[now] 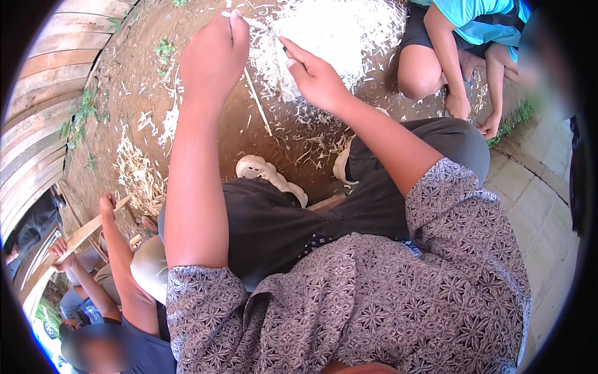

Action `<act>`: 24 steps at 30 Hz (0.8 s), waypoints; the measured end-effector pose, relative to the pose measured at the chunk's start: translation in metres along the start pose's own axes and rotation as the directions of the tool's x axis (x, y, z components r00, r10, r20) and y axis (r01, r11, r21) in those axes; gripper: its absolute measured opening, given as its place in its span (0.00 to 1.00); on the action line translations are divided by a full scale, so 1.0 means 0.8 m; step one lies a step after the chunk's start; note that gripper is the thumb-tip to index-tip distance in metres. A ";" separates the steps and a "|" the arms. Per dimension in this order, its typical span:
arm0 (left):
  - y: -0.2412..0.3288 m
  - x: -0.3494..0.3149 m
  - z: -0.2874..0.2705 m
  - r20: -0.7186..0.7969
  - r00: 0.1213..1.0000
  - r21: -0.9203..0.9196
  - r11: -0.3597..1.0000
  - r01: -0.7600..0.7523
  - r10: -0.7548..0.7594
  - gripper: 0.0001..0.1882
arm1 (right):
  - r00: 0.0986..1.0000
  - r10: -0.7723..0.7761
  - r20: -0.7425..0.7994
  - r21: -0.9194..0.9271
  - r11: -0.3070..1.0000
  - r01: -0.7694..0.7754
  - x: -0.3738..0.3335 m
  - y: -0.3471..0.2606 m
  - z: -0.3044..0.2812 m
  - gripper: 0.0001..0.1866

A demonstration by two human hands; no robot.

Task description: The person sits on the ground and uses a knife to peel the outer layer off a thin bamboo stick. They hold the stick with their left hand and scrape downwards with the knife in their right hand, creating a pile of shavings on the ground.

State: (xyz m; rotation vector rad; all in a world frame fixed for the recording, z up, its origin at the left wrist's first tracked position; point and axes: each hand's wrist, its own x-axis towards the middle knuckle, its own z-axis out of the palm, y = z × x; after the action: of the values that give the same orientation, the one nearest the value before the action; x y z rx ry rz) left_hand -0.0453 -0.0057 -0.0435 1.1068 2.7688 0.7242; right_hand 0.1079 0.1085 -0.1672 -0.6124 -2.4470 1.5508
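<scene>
My left hand (215, 59) is closed in a fist at the top, thumb up, with the pale end of a thin wooden strip showing at the thumb. To its right, my right hand (317, 78) pinches a slim knife (278, 36), dark near the fingers, its thin tip pointing up and left. Most of its handle is hidden in the hand. Below the hands a narrow pale stick (257, 103) slants down over the soil; I cannot tell whether it joins the strip in my left hand.
A heap of pale shavings (336, 37) lies on the dirt ahead, partly overexposed. More shavings (138, 168) lie at left, near a plank wall (59, 81). A person in blue (467, 31) crouches at upper right. At lower left another person grips a long wooden slat (81, 237).
</scene>
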 end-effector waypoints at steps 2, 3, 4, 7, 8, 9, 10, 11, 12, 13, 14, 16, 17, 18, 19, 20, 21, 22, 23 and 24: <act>-0.002 0.003 0.000 0.025 1.000 0.020 1.000 0.005 -0.005 0.23 | 0.982 0.161 0.099 -0.076 0.985 -0.154 -0.005 -0.006 -0.013 0.27; -0.002 0.005 -0.001 0.035 0.999 0.027 1.000 0.004 -0.005 0.23 | 0.957 0.248 0.150 -0.121 0.965 -0.232 -0.005 -0.008 -0.020 0.27; -0.002 0.004 -0.002 0.032 0.999 0.021 1.000 0.010 -0.010 0.23 | 0.914 0.351 0.203 -0.161 0.933 -0.323 0.001 0.002 -0.027 0.27; -0.004 0.004 0.001 0.019 1.000 0.018 1.000 0.014 -0.014 0.23 | 0.935 0.320 0.156 -0.130 0.945 -0.301 0.011 0.011 -0.018 0.27; -0.006 0.002 0.000 0.014 1.000 0.023 0.999 0.024 -0.024 0.22 | 0.958 0.258 0.124 -0.076 0.965 -0.251 0.009 0.004 -0.015 0.27; -0.007 0.000 0.001 0.011 0.999 0.026 0.999 0.030 -0.030 0.22 | 0.976 0.201 0.085 -0.024 0.980 -0.199 0.005 -0.006 -0.014 0.27; -0.007 0.000 0.001 0.020 0.999 0.021 0.999 0.031 -0.031 0.22 | 0.980 0.180 0.081 0.009 0.983 -0.182 0.004 -0.016 -0.015 0.27; -0.006 0.002 0.001 0.032 0.999 0.015 0.999 0.031 -0.031 0.22 | 0.984 0.164 0.076 0.041 0.985 -0.167 0.002 -0.031 -0.020 0.27; -0.005 0.004 -0.001 0.040 0.999 0.011 0.999 0.030 -0.031 0.21 | 0.987 0.142 0.070 0.075 0.986 -0.147 0.003 -0.042 -0.024 0.27; -0.007 0.004 -0.002 0.037 0.999 -0.001 0.999 0.033 -0.033 0.21 | 0.960 0.248 0.128 0.047 0.966 -0.256 0.003 -0.048 -0.027 0.26; -0.008 0.004 -0.002 0.034 0.999 -0.018 0.999 0.032 -0.032 0.21 | 0.919 0.353 0.178 0.009 0.933 -0.360 0.003 -0.050 -0.032 0.26; -0.011 0.007 -0.002 0.035 0.998 -0.042 0.998 0.053 -0.052 0.20 | 0.884 0.444 0.144 -0.041 0.896 -0.443 0.003 -0.037 -0.035 0.26; -0.010 0.007 -0.005 0.042 0.996 -0.045 0.996 0.075 -0.073 0.20 | 0.900 0.431 0.067 -0.047 0.902 -0.429 0.001 -0.014 -0.028 0.26; -0.012 0.005 -0.007 0.047 0.994 -0.046 0.994 0.103 -0.101 0.20 | 0.910 0.415 -0.004 -0.055 0.909 -0.414 0.001 -0.006 -0.022 0.26; -0.013 0.003 -0.010 0.047 0.993 -0.047 0.993 0.110 -0.108 0.20 | 0.940 0.341 -0.012 -0.011 0.940 -0.341 0.001 0.002 -0.015 0.27; -0.013 0.003 -0.009 0.049 0.993 -0.055 0.992 0.113 -0.110 0.20 | 0.963 0.269 -0.029 0.027 0.963 -0.269 0.002 0.001 -0.012 0.27; -0.012 0.004 -0.007 0.050 0.992 -0.063 0.991 0.116 -0.113 0.20 | 0.974 0.225 -0.019 0.054 0.973 -0.224 0.001 0.001 -0.009 0.28; -0.012 0.004 -0.004 0.045 0.993 -0.067 0.992 0.109 -0.106 0.20 | 0.983 0.181 -0.009 0.082 0.980 -0.180 0.000 0.001 -0.006 0.28; -0.010 0.005 -0.003 0.038 0.994 -0.068 0.992 0.104 -0.102 0.20 | 0.986 0.163 0.033 0.103 0.981 -0.165 -0.001 -0.011 -0.006 0.29; -0.010 0.005 -0.003 0.031 0.995 -0.069 0.993 0.099 -0.097 0.20 | 0.980 0.188 0.064 0.087 0.977 -0.193 -0.003 -0.012 -0.006 0.28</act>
State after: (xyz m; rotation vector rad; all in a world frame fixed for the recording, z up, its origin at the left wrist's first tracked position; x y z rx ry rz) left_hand -0.0536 -0.0090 -0.0447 0.9529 2.7295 0.7823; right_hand 0.1093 0.1082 -0.1564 -0.8189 -2.3994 1.7646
